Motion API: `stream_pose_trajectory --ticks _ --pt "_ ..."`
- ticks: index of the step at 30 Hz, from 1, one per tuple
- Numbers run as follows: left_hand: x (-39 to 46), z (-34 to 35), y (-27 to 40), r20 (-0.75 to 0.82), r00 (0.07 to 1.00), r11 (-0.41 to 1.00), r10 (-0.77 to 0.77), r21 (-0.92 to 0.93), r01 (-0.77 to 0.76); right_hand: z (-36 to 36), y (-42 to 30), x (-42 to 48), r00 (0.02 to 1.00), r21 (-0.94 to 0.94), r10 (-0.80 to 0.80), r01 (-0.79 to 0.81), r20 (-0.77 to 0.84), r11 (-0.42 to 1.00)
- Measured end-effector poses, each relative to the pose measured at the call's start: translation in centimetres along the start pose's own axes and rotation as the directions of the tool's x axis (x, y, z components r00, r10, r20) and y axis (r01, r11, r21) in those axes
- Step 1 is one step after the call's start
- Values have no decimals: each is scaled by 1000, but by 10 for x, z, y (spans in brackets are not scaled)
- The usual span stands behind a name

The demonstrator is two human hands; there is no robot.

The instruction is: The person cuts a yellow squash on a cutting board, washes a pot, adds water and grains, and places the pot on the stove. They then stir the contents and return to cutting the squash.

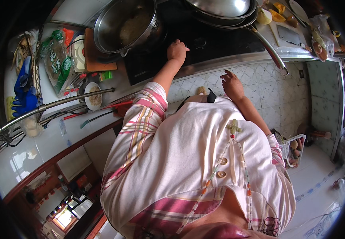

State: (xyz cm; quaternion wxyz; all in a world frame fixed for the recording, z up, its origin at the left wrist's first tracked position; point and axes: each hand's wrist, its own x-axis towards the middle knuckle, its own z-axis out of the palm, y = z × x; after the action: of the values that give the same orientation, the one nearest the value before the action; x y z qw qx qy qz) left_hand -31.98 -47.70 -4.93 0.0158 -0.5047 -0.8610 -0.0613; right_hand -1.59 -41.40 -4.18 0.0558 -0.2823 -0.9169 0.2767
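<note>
My left hand [177, 50] is over the front part of a black glass gas cooktop [217, 49], its fingers curled; whether a control knob is under them is hidden. Just left of it stands a large steel pot [109, 30] without a lid, with steam or cloudy food inside. A wok with a domed steel lid [223, 6] sits at the back right of the cooktop, its long metal handle [269, 47] pointing towards me. My right hand [232, 85] hangs in the air in front of the counter's edge, fingers apart and empty.
On the right counter lie a cleaver [289, 34], cut pumpkin [277, 15] and a pale vegetable [264, 16]. To the left are a wooden board [91, 53], a bagged food packet [57, 62], a bowl of grains [94, 96], blue rubber gloves [26, 95] and a metal rail [70, 100].
</note>
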Motion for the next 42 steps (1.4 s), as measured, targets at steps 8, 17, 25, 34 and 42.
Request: stream_pose_trajectory --ticks 8,17,25,34,42 --pt "0 0 3 0 999 999 -41 20 41 -12 -9 -2 1000 -48 -21 22 18 999" --pt "-2 -10 10 78 991 994 -107 42 104 -13 -4 -7 998 -36 -2 4 56 999" --pt "-1 -23 14 99 987 988 -129 96 120 -4 3 -10 999 -1 39 -39 36 999" --pt "0 -28 14 86 980 976 -182 136 169 -16 -2 -13 997 -9 13 -13 79 1000" --pt "7 -90 49 -297 954 994 -38 -110 5 -5 17 -19 997 38 75 -76 30 996"
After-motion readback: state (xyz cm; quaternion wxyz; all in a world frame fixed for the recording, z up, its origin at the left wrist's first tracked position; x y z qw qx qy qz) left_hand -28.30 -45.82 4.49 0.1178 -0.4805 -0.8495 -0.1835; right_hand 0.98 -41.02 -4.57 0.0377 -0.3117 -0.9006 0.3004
